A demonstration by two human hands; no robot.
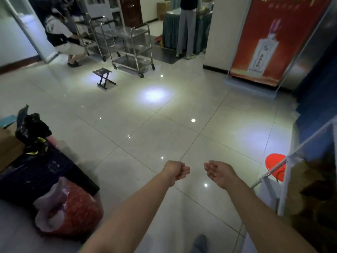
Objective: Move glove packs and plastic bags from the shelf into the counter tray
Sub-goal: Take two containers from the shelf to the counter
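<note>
Left hand [176, 172] curled into a fist, seemingly holding nothing; right hand [219, 172] loosely spread; both over the floor [145, 125], well apart from the red bag [78, 214].

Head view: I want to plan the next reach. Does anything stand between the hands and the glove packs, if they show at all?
No glove packs, shelf or tray show here, so it cannot be judged. The left hand and right hand hold nothing over floor tiles; the red bag and glass case lie off to the sides.
</note>
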